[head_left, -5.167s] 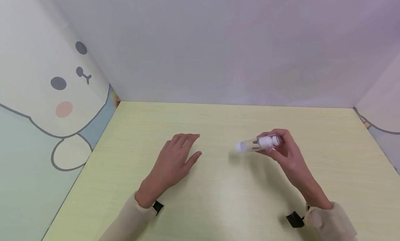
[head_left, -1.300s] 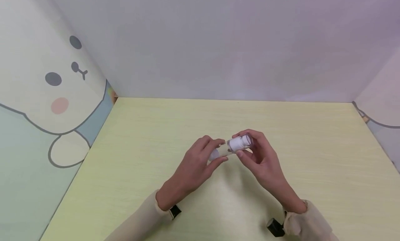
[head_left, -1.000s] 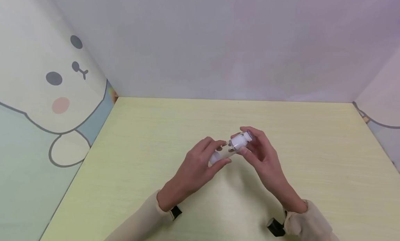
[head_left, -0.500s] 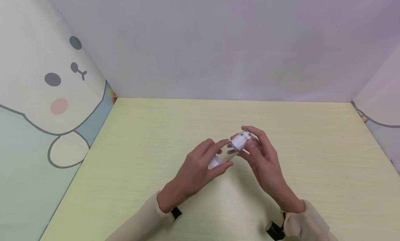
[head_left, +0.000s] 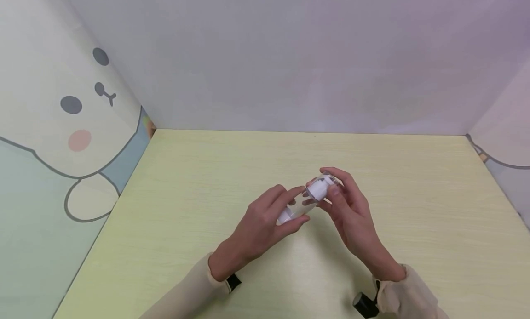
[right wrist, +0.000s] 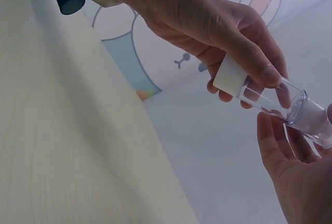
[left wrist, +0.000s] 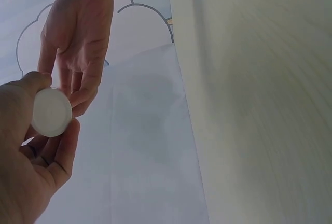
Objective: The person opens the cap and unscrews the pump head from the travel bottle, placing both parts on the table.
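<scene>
Both hands hold a small clear pump bottle (head_left: 302,207) above the table, slanting up to the right. My left hand (head_left: 258,222) grips its lower end around the white base (head_left: 285,215). That base faces the left wrist camera as a white disc (left wrist: 52,112). My right hand (head_left: 352,213) has thumb and fingers on the upper end, where a white pump head (head_left: 319,189) sits inside a clear cap. From the right wrist view, the left thumb lies along the clear body (right wrist: 259,97), and the right fingers are around the cap end (right wrist: 311,120), partly cut off by the frame.
A pale wood-look table (head_left: 207,162) lies below the hands. A plain whitish wall (head_left: 306,61) rises behind it, with a cartoon-printed panel (head_left: 83,162) on the left and another (head_left: 509,139) on the right. A black wrist camera (head_left: 365,305) hangs by the right sleeve.
Earlier the right hand held the bottle alone at the right; the left hand has since gripped the base. The bottle tilts more steeply, and the right thumb has shifted up onto the cap end.
</scene>
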Available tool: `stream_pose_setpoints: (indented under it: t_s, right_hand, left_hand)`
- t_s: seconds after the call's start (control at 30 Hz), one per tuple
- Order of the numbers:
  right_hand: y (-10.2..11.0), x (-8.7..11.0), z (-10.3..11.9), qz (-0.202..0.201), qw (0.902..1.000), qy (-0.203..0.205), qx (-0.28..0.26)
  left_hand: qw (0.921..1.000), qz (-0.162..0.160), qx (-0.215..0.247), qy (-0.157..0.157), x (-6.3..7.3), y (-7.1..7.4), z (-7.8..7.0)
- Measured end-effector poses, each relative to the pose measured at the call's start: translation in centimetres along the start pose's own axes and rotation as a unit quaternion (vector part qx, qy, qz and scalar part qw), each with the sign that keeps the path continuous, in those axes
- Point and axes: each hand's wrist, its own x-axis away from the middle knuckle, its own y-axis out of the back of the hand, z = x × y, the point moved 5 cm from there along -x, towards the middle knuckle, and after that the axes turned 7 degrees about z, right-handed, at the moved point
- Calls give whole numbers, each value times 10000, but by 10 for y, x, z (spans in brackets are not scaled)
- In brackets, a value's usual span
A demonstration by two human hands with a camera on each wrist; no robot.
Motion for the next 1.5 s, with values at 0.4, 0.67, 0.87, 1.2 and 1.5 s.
stream_pose_setpoints:
  t_s: [0.4,0.67,0.87,1.2,1.5]
  right_hand:
    - [12,0,5,-143,9964,157,816]
    - [14,-3,14,51,9931,201,1155]
    - [10,-3,14,204,9830,76,1824]
    - [8,-3,15,-48,9744,516,2187]
    - [17,-3,24,-204,9736,322,2252]
  left_hand:
    - [9999,32,-118,-21,-1,7,5]
    - [9997,71,-252,2,-2,14,11]
    - [9994,162,-299,-21,-2,14,12]
    - [9992,215,-348,26,-3,15,13]
    - [9994,210,-261,75,-1,14,14]
